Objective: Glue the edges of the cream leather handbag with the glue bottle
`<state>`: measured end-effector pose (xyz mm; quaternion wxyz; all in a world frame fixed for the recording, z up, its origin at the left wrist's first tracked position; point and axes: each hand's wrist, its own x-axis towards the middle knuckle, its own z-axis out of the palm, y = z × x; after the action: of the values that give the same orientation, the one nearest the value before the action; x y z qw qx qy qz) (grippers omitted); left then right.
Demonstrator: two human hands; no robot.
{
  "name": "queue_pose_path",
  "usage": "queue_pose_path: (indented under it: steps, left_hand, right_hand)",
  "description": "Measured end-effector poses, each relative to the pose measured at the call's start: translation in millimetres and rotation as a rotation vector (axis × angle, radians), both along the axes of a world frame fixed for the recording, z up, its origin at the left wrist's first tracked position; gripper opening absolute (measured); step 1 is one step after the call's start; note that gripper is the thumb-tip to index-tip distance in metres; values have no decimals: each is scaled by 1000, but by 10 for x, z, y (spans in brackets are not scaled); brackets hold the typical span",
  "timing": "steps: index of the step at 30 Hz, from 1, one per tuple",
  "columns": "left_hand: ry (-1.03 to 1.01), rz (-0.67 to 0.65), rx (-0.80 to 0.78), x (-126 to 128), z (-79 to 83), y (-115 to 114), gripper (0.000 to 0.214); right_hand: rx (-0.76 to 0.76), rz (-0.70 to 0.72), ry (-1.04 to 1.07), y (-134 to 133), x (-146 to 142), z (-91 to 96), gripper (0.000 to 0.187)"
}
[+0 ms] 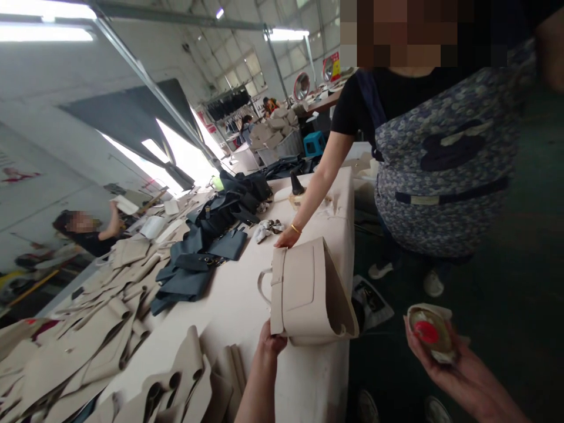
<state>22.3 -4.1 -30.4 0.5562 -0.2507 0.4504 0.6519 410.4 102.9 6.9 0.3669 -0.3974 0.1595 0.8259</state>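
A beige handbag [299, 282] lies tilted at the edge of the table, its handle pointing left and its wide side facing right. My left hand [272, 339] is closed on the bag's near corner, the fingers partly hidden under it. At the bag's far corner is a co-worker's hand [288, 237] with a gold bracelet on the wrist. Off the table to the right, my right hand [434, 367] cups a round yellowish object with a red centre [426, 332] and pale wrapping around it; its exact kind cannot be made out.
Beige bag pieces [83, 346] cover the pale table [238, 294] on the left and near side. Dark blue bags [194, 270] are heaped along its middle. A crumpled white cloth [267, 231] and a black cone [296, 184] sit farther back. The co-worker [440, 170] stands across the corner.
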Motion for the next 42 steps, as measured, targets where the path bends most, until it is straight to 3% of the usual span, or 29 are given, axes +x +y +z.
queue_pose_path:
  steps: [4, 12, 18, 24, 28, 35, 39, 42]
  left_hand:
    - [-37, 100, 34, -21, 60, -61, 18]
    - [-114, 121, 45, -143, 72, -100, 25]
    - [-116, 87, 16, -123, 52, -110, 32]
    - [-104, 53, 57, -97, 13, -133, 34]
    - [-98, 30, 77, -109, -14, -186, 40]
    - [-80, 61, 69, -95, -74, -237, 32]
    - [-58, 127, 81, 2, -100, -220, 30]
    - [-55, 171, 96, 91, -116, -184, 27]
  right_hand:
    - [-147, -74, -7, -6, -44, 109, 27]
    - [-176, -112, 47, -52, -73, 122, 24]
    - [-209, -6, 137, -44, -176, 294, 33]
    - [-209, 125, 224, 115, -522, 466, 42]
    - [-190, 136, 218, 179, -682, 513, 50]
    - [-183, 160, 287, 194, -575, 546, 50]
    - [-173, 144, 283, 284, -569, 800, 44]
    - [-97, 201, 239, 346, -832, 1105, 41]
